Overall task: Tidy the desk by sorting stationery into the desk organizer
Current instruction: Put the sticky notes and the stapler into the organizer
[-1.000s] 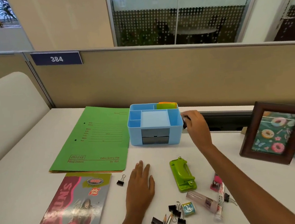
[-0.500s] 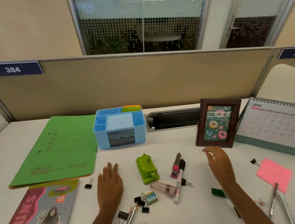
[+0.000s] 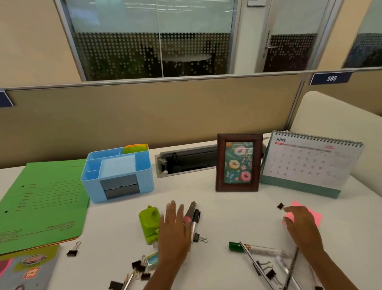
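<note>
The blue desk organizer (image 3: pixel 117 173) stands at the back left of the white desk, with green and orange sticky notes (image 3: pixel 136 148) in its rear slot. My left hand (image 3: pixel 174 233) lies flat and empty between the green hole punch (image 3: pixel 149 226) and a pair of markers (image 3: pixel 193 215). My right hand (image 3: pixel 302 225) hovers open over the pink sticky note (image 3: pixel 315 215), fingertips just short of a small black binder clip (image 3: pixel 280 206). A green-capped marker (image 3: pixel 255 249), pens (image 3: pixel 291 267) and binder clips (image 3: pixel 267 270) lie below that hand. More binder clips (image 3: pixel 139 268) and pencils lie near my left forearm.
A green file folder (image 3: pixel 39 204) and a magazine (image 3: pixel 20 284) lie at the left, with one binder clip (image 3: pixel 73 249) beside them. A framed picture (image 3: pixel 238 163) and desk calendar (image 3: pixel 310 160) stand at the back right. A cable slot (image 3: pixel 187 162) sits behind the organizer. A partition wall closes the far edge.
The view has swung right. My right hand has moved from beside the organizer across the desk to the pink sticky note. My left hand has shifted right, next to the markers.
</note>
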Available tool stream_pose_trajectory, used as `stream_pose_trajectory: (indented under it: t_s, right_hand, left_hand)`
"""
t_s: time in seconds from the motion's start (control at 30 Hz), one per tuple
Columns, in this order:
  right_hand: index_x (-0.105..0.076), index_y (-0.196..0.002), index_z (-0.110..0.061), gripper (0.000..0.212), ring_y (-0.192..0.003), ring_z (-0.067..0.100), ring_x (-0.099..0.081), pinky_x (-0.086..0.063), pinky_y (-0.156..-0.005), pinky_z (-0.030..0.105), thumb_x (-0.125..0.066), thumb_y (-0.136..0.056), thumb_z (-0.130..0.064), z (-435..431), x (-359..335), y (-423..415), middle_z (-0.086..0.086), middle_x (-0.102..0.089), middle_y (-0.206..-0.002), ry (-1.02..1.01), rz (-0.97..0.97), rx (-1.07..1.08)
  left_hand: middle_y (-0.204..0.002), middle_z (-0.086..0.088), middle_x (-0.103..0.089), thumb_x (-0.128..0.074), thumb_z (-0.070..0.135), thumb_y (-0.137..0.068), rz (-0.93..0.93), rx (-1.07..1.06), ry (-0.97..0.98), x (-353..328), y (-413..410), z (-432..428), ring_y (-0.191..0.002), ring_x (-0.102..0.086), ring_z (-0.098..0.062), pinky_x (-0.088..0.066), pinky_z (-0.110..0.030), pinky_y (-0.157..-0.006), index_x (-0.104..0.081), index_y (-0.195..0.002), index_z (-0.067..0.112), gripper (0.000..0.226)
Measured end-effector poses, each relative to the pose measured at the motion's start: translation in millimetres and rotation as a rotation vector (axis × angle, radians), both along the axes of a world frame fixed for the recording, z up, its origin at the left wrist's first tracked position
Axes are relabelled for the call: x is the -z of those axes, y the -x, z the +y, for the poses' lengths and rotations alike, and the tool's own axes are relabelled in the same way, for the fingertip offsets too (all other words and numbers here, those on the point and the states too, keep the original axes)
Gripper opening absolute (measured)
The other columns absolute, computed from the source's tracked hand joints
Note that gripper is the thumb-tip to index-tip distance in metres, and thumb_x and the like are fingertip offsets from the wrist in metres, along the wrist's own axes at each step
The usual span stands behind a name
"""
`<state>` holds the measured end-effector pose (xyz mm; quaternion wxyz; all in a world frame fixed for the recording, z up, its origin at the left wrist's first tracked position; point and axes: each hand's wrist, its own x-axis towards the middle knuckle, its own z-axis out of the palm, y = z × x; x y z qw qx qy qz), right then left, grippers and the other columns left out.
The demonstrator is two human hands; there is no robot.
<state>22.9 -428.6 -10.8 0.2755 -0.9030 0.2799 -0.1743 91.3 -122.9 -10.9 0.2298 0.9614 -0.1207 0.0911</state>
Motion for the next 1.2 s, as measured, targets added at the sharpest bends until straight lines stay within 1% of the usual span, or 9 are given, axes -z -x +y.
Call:
stream_pose_trajectory:
  t_s: [0.1,0.2,0.27,0.37,0.47,0.73,0.9,1.1,1.2]
  right_hand:
    - [-0.054,-0.117,0.006,0.041,-0.117,0.042,-0.042,-0.036,-0.096,0.048,-0.064,-0.078,0.001,-21.7,0.5,4.3,0.028,-0.05,-0.124,0.006,0.13,0.03]
    - [-0.043,-0.13,0.0,0.062,-0.127,0.038,-0.035,-0.031,-0.103,0.048,-0.069,-0.078,-0.022,-40.3,0.3,3.9,0.022,-0.043,-0.135,-0.003,0.307,0.041]
    - [-0.039,-0.133,-0.004,0.075,-0.126,0.037,-0.037,-0.034,-0.103,0.049,-0.068,-0.073,-0.039,-50.2,2.2,-0.1,0.02,-0.044,-0.134,-0.008,0.384,0.036]
    - [-0.034,-0.135,-0.008,0.075,-0.122,0.037,-0.039,-0.037,-0.101,0.047,-0.069,-0.076,-0.039,-52.1,-3.9,-4.9,0.02,-0.044,-0.131,-0.014,0.445,0.051]
    - [-0.035,-0.132,-0.008,0.076,-0.118,0.037,-0.042,-0.039,-0.097,0.04,-0.07,-0.074,-0.042,-52.7,-12.6,-8.6,0.02,-0.043,-0.126,-0.008,0.51,0.067]
    - [-0.037,-0.125,-0.006,0.09,-0.121,0.032,-0.038,-0.035,-0.099,0.033,-0.074,-0.062,-0.058,-50.2,-22.5,-18.3,0.017,-0.04,-0.123,-0.009,0.616,0.069]
    - [-0.046,-0.124,-0.01,0.077,-0.119,0.032,-0.04,-0.04,-0.095,0.036,-0.074,-0.066,-0.052,-38.8,-20.9,-21.0,0.016,-0.044,-0.12,0.019,0.544,0.027]
    - [-0.061,-0.105,-0.006,0.042,-0.106,0.037,-0.046,-0.037,-0.081,0.036,-0.075,-0.072,-0.029,-25.7,-19.6,-23.0,0.019,-0.055,-0.108,-0.033,0.247,-0.025]
    - [-0.064,-0.091,-0.007,0.018,-0.095,0.035,-0.052,-0.031,-0.071,0.031,-0.07,-0.077,-0.018,-15.6,-33.3,-26.6,0.018,-0.062,-0.097,-0.023,0.066,-0.153]
  left_hand:
    - [-0.114,-0.013,-0.067,-0.034,0.03,-0.084,0.026,0.081,-0.077,2.9,10.3,-15.2,-0.102,-0.066,-0.029,-0.053,-0.041,-0.078,-0.068,-0.109,0.011,0.047]
    - [-0.115,-0.011,-0.067,-0.016,0.032,-0.098,0.025,0.089,-0.114,11.2,14.8,-19.9,-0.111,-0.058,-0.03,-0.054,-0.04,-0.079,-0.066,-0.11,0.013,0.055]
    - [-0.117,-0.011,-0.066,-0.003,0.036,-0.1,-0.003,0.061,-0.128,13.9,14.6,-20.4,-0.116,-0.045,-0.025,-0.045,-0.039,-0.091,-0.054,-0.116,0.017,0.057]
    - [-0.118,-0.013,-0.065,0.0,0.037,-0.1,-0.038,0.031,-0.123,15.0,13.0,-22.1,-0.115,-0.039,-0.024,-0.039,-0.041,-0.095,-0.044,-0.116,0.017,0.05]
    - [-0.116,-0.013,-0.066,0.001,0.036,-0.099,0.005,0.029,-0.114,13.8,13.5,-22.6,-0.113,-0.051,-0.027,-0.055,-0.044,-0.074,-0.044,-0.113,0.017,0.051]
    - [-0.115,-0.015,-0.066,0.001,0.036,-0.099,0.034,0.025,-0.098,13.0,16.0,-24.8,-0.101,-0.066,-0.032,-0.055,-0.043,-0.075,-0.045,-0.113,0.015,0.052]
    - [-0.113,-0.016,-0.066,0.001,0.036,-0.099,0.029,0.027,-0.122,11.9,16.0,-25.3,-0.099,-0.066,-0.033,-0.055,-0.043,-0.073,-0.045,-0.111,0.014,0.052]
    - [-0.112,-0.016,-0.067,0.001,0.036,-0.099,0.03,0.039,-0.16,12.2,14.5,-24.2,-0.099,-0.067,-0.033,-0.055,-0.042,-0.074,-0.047,-0.111,0.015,0.053]
    - [-0.111,-0.017,-0.067,0.001,0.035,-0.1,0.06,0.055,-0.224,11.1,13.6,-21.3,-0.098,-0.067,-0.033,-0.054,-0.047,-0.074,-0.064,-0.105,0.015,0.067]
